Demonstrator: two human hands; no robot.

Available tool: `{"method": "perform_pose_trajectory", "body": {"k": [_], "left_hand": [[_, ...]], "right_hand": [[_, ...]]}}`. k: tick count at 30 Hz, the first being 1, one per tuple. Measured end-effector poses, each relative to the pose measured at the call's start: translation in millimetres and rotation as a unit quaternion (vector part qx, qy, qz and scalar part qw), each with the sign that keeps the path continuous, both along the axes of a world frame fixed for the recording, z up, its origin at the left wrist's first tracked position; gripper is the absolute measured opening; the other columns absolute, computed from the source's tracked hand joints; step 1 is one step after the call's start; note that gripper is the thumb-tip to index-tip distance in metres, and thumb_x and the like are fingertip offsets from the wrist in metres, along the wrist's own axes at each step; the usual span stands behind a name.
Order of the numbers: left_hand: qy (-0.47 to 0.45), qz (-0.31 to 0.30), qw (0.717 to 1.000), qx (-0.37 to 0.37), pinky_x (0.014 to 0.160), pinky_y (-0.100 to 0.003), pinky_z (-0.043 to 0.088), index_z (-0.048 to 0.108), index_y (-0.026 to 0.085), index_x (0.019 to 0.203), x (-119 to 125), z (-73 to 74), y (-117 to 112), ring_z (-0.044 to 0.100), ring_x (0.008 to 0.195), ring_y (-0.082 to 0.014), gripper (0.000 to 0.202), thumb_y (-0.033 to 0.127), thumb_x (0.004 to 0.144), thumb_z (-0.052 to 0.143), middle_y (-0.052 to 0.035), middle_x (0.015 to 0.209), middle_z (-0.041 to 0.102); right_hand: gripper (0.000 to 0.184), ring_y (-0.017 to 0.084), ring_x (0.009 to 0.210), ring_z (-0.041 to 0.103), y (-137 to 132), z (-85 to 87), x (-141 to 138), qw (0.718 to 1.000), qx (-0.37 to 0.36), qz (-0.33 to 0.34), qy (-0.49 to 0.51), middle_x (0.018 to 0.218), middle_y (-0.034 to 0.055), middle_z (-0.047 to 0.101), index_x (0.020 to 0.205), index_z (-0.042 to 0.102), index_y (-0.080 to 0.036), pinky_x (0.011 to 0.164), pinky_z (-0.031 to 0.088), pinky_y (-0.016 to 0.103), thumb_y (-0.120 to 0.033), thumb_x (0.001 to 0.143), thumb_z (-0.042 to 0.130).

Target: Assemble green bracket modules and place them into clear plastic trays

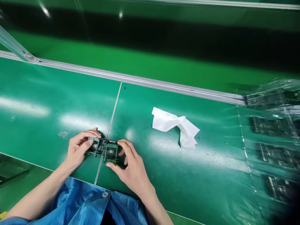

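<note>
Two small dark-green framed parts with metallic centres sit side by side at the table's near edge, close together or touching. My left hand (81, 145) grips the left framed part (95, 146), thumb on top and fingers along its far side. Around the right framed part (111, 151) my right hand (131, 162) is closed, with its thumb at the near edge and fingertips at the far right corner. Whether the two parts are joined cannot be made out. Both lie over the pale seam (114, 109) in the green tabletop.
A crumpled white cloth (175, 123) lies right of my hands. Further right, clear plastic trays (269, 97) hold several similar dark parts (277, 154), blurred. A metal rail (140, 82) runs along the table's back edge, with a slanted clear bar (14, 43) at left.
</note>
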State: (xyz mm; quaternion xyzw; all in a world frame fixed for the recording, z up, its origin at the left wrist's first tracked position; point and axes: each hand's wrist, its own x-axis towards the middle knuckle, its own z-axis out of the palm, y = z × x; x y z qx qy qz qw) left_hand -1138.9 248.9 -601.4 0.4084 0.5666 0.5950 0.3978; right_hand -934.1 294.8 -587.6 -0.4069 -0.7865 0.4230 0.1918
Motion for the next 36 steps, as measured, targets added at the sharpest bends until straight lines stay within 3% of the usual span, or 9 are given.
{"method": "perform_pose_trajectory", "body": {"k": [6, 10, 12, 15, 19, 23, 26, 31, 36], "left_hand": [[0.02, -0.06, 0.998, -0.012, 0.105, -0.046, 0.046, 0.071, 0.021, 0.095, -15.1, 4.0, 11.7, 0.064, 0.107, -0.025, 0.014, 0.021, 0.084, 0.065, -0.0057, 0.098, 0.073], [0.079, -0.064, 0.995, 0.013, 0.113, -0.041, 0.039, 0.062, 0.024, 0.121, -23.1, 22.9, 21.9, 0.051, 0.128, -0.0256, 0.037, 0.022, 0.085, 0.063, -0.0058, 0.13, 0.061], [0.114, -0.054, 0.991, 0.049, 0.117, -0.041, 0.034, 0.056, 0.025, 0.129, -17.0, 38.7, 23.3, 0.045, 0.134, -0.025, 0.044, 0.019, 0.086, 0.06, -0.0039, 0.138, 0.055], [0.127, -0.097, 0.985, 0.058, 0.115, -0.032, 0.037, 0.053, 0.027, 0.133, 4.6, 60.5, 23.8, 0.041, 0.136, -0.0215, 0.046, 0.018, 0.088, 0.057, -0.0022, 0.14, 0.052], [0.074, -0.132, 0.988, 0.041, 0.098, -0.026, 0.052, 0.066, 0.026, 0.11, 37.6, 72.2, 33.2, 0.059, 0.119, -0.0199, 0.025, 0.018, 0.089, 0.056, -0.0034, 0.124, 0.065], [0.067, -0.125, 0.989, 0.051, 0.094, -0.032, 0.054, 0.069, 0.023, 0.097, 42.8, 69.3, 35.1, 0.064, 0.11, -0.0218, 0.017, 0.015, 0.089, 0.056, -0.0048, 0.108, 0.07], [0.117, -0.144, 0.982, 0.045, 0.103, -0.037, 0.049, 0.065, 0.026, 0.115, 11.8, 61.8, 18.5, 0.056, 0.122, -0.0243, 0.028, 0.019, 0.089, 0.059, -0.0064, 0.126, 0.063], [0.213, -0.157, 0.964, -0.035, 0.113, -0.038, 0.039, 0.036, 0.027, 0.145, -61.9, 39.8, -11.8, 0.045, 0.133, -0.0259, 0.067, 0.028, 0.085, 0.066, -0.0081, 0.147, 0.044], [0.278, -0.194, 0.935, -0.108, 0.11, -0.047, 0.041, 0.032, 0.027, 0.147, -63.9, 23.2, -2.7, 0.042, 0.135, -0.0306, 0.076, 0.037, 0.082, 0.07, -0.0107, 0.148, 0.042]], "right_hand": [[0.064, 0.022, 0.091, 0.065, 2.0, 3.7, 1.5, 0.999, 0.031, -0.033, 0.002, 0.119, 0.0107, 0.059, 0.122, 0.047, -0.021, 0.082, 0.06, 0.04, -0.032, 0.07, 0.083], [0.061, 0.027, 0.11, 0.061, 11.3, 17.4, 5.1, 0.992, 0.114, -0.056, 0.021, 0.116, 0.0117, 0.062, 0.123, 0.049, -0.02, 0.096, 0.054, 0.047, -0.037, 0.073, 0.081], [0.061, 0.028, 0.115, 0.059, 14.7, 26.2, 5.1, 0.987, 0.142, -0.068, 0.042, 0.118, 0.0125, 0.062, 0.124, 0.048, -0.019, 0.099, 0.052, 0.047, -0.037, 0.076, 0.079], [0.061, 0.026, 0.119, 0.058, 16.0, 36.7, 1.2, 0.98, 0.163, -0.08, 0.079, 0.122, 0.0133, 0.061, 0.128, 0.044, -0.018, 0.102, 0.051, 0.044, -0.036, 0.079, 0.076], [0.061, 0.027, 0.117, 0.06, 13.3, 42.3, -5.3, 0.975, 0.182, -0.079, 0.1, 0.122, 0.0138, 0.063, 0.13, 0.043, -0.019, 0.098, 0.054, 0.043, -0.036, 0.081, 0.074], [0.061, 0.028, 0.114, 0.062, 10.7, 41.9, -3.3, 0.975, 0.192, -0.065, 0.093, 0.12, 0.0145, 0.064, 0.131, 0.043, -0.019, 0.095, 0.056, 0.043, -0.041, 0.082, 0.072], [0.059, 0.028, 0.114, 0.062, 10.0, 37.4, 5.4, 0.98, 0.176, -0.039, 0.082, 0.118, 0.0136, 0.065, 0.13, 0.045, -0.019, 0.095, 0.056, 0.043, -0.042, 0.082, 0.071], [0.054, 0.03, 0.116, 0.061, 9.6, 17.5, 13.4, 0.992, 0.113, -0.05, -0.009, 0.125, 0.0143, 0.062, 0.131, 0.045, -0.02, 0.093, 0.057, 0.05, -0.04, 0.086, 0.067], [0.058, 0.03, 0.114, 0.061, 10.0, 3.1, -8.9, 0.993, 0.107, -0.056, -0.017, 0.124, 0.015, 0.062, 0.129, 0.046, -0.018, 0.093, 0.057, 0.049, -0.036, 0.081, 0.073]]}}
